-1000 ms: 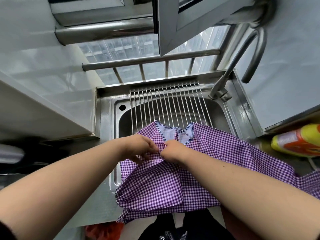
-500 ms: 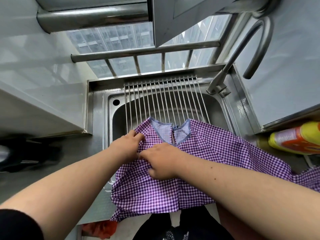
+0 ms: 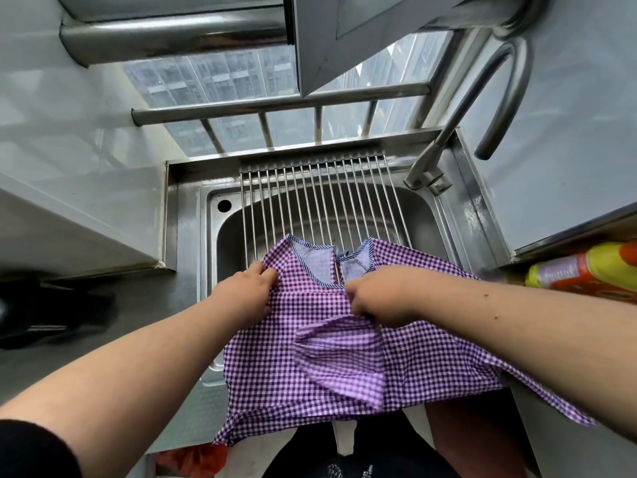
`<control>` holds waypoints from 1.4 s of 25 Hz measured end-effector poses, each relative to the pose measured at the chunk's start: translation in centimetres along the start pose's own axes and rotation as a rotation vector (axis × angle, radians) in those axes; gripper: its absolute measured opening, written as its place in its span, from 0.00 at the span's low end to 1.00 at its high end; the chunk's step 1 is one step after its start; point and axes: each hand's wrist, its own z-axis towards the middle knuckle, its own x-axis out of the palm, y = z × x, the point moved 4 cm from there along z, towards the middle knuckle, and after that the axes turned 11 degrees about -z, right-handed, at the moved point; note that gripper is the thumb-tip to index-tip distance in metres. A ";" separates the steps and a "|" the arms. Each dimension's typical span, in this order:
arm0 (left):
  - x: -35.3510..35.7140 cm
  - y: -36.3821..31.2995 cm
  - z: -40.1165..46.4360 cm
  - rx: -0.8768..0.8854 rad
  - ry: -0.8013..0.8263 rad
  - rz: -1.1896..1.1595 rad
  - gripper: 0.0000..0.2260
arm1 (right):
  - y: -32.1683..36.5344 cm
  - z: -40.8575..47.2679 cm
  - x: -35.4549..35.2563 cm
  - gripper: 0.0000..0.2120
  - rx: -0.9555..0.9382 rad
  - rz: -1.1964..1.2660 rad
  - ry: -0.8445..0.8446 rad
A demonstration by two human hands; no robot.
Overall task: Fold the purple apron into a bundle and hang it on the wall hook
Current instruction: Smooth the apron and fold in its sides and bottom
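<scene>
The purple checked apron lies spread over the front of the steel sink, its blue-lined neck opening toward the window and its lower edge hanging off the counter. My left hand grips the cloth at the apron's left shoulder. My right hand pinches the fabric just below the neck, and a loose fold bulges out beneath it. The apron's right side trails off under my right forearm. No wall hook is in view.
A roll-up rack of steel rods spans the sink's back half. The curved tap stands at the right rear. A yellow and orange package lies on the right shelf. Window bars run behind the sink.
My hands, together at the apron's middle before, have moved apart: the left one to the left shoulder, the right one below the neck. A fold of cloth has formed under the right hand.
</scene>
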 end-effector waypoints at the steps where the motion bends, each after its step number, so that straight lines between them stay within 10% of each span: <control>1: 0.1 0.0 0.0 -0.002 0.001 0.011 0.22 | -1.2 -1.3 0.7 0.11 0.022 -0.068 0.058; 8: 0.0 -0.1 0.4 -0.001 0.024 0.043 0.16 | -4.3 -3.4 4.3 0.43 0.348 0.510 0.423; 13: 0.4 0.0 0.4 0.001 0.002 0.052 0.12 | -3.7 -2.8 3.1 0.09 0.269 0.723 -0.068; 16: 0.3 0.0 0.3 -0.004 -0.002 0.048 0.12 | -2.7 -2.2 4.0 0.10 0.256 0.898 -0.067; 21: 0.1 -0.1 0.0 0.000 -0.005 0.059 0.13 | -2.6 -1.7 4.9 0.08 0.170 0.686 0.033; 27: -0.3 -0.6 -0.2 0.009 -0.028 0.138 0.15 | -5.1 -4.8 5.4 0.10 0.099 -0.198 0.300; 35: 0.0 3.1 -0.4 -0.322 -0.077 -0.163 0.44 | -9.9 -4.9 8.4 0.34 0.850 0.337 -0.078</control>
